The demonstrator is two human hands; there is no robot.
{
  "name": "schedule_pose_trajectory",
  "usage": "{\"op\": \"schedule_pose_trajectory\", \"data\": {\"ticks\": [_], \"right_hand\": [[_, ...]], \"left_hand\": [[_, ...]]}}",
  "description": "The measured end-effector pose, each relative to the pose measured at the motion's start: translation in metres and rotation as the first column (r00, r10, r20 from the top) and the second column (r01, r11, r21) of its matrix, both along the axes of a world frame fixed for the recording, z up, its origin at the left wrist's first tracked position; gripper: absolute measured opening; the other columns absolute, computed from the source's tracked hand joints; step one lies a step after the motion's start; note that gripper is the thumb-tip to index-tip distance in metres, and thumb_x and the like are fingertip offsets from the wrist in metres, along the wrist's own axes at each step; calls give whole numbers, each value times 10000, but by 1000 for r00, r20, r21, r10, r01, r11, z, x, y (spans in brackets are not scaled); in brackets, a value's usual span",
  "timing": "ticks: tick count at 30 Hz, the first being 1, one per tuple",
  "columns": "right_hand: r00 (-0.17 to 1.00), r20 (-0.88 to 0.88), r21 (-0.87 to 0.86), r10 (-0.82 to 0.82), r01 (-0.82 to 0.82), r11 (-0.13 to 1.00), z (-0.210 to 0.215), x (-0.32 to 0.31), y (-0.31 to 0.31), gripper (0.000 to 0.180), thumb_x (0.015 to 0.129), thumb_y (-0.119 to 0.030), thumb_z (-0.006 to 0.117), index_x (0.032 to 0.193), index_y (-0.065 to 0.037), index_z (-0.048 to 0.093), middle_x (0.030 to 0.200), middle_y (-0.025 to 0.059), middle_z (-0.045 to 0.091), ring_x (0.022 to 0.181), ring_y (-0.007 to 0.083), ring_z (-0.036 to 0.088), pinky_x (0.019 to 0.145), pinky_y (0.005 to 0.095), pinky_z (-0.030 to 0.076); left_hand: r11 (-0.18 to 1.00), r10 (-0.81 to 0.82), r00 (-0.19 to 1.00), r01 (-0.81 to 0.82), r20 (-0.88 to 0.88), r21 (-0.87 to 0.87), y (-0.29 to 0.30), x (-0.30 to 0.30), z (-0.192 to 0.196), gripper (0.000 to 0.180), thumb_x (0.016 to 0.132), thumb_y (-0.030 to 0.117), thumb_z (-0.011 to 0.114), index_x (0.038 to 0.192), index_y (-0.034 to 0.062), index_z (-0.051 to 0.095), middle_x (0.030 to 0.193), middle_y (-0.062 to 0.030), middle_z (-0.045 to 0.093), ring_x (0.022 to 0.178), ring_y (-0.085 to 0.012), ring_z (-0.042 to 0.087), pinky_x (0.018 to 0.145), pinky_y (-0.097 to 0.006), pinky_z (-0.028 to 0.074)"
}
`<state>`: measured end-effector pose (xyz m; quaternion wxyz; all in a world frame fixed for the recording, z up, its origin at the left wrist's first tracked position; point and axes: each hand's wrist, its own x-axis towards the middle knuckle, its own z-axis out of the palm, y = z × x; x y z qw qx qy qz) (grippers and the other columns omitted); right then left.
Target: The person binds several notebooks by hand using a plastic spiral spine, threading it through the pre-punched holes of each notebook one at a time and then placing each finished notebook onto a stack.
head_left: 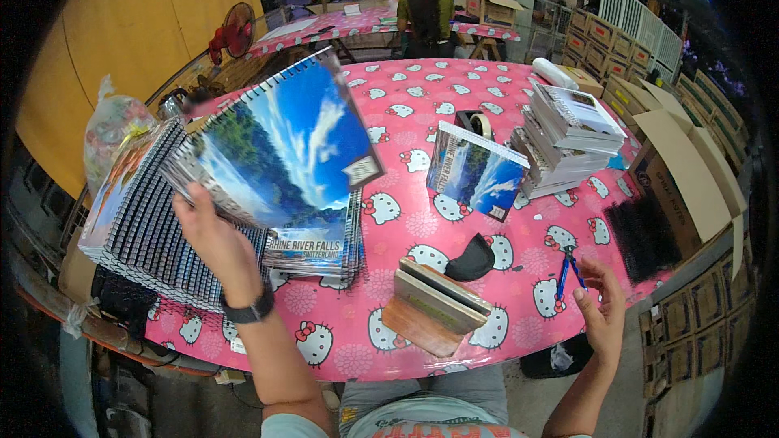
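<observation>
My left hand [213, 235] is at the lower left edge of a spiral-bound notebook [284, 138] with a blue-sky landscape cover, gripping it tilted above the piles. Beneath it is a short stack of the same notebooks [316, 250]. Left of that, a large pile of spiral-bound notebooks [154, 219] shows its black coils. My right hand [602, 308] has its fingers apart and slightly curled beside blue-handled pliers [562, 276]. Its fingertips are close to one handle; whether they touch I cannot tell. Another landscape-cover booklet [475, 169] leans near the table's middle.
A wooden jig [438, 308] and a black curved piece [471, 258] lie in front of me. Behind stand a tape dispenser [479, 123] and stacked booklets [568, 134]. Black coils [641, 231] and an open carton [682, 178] are at right. People [428, 8] are at a far table.
</observation>
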<state>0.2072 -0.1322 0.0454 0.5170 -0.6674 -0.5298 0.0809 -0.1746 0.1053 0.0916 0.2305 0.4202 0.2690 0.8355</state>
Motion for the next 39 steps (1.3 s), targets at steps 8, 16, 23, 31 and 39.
{"op": "schedule_pose_trajectory", "data": {"ticks": [8, 16, 23, 31, 39], "right_hand": [[999, 21, -98, 29, -26, 995, -23, 7, 9, 241, 744, -102, 660, 956, 2, 615, 870, 88, 614, 819, 181, 572, 750, 304, 434], [997, 59, -129, 41, -33, 991, -42, 13, 18, 192, 761, -114, 664, 913, -1, 636, 835, 109, 637, 772, 206, 604, 686, 294, 459], [992, -122, -13, -19, 17, 1000, -90, 55, 133, 216, 802, -176, 647, 920, 5, 639, 781, 73, 643, 696, 138, 591, 649, 270, 468], [959, -74, 83, -275, 281, 956, -112, 76, 239, 262, 758, -197, 671, 924, 0, 623, 770, 148, 652, 679, 248, 627, 647, 347, 485], [970, 60, 242, -237, 216, 946, -70, 54, 167, 129, 809, -94, 623, 888, 6, 604, 710, 131, 629, 626, 183, 597, 603, 302, 463]], "left_hand": [[973, -191, 424, -40, -885, -229, 110, -4, 15, 291, 869, 265, 572, 862, -13, 658, 771, -61, 646, 704, -110, 561, 653, -270, 438], [880, -425, -179, -313, -888, -358, 136, 77, -110, 784, 787, 611, 510, 1385, 139, 323, 1418, -133, 325, 1328, -298, 256, 1030, -644, 73], [921, -227, -69, -340, -971, -191, 122, 55, -105, 780, 772, 592, 542, 1358, 109, 364, 1424, -154, 305, 1345, -330, 201, 1031, -637, 44], [983, -161, 236, -48, -958, -177, -22, 70, -56, 460, 720, 334, 683, 1124, 131, 598, 1345, -122, 417, 1287, -322, 304, 1058, -524, 89], [984, -172, 631, 74, -756, -162, -47, 79, -71, 495, 715, 110, 692, 1169, 23, 515, 1260, -138, 471, 1193, -271, 418, 1019, -400, 298]]}}
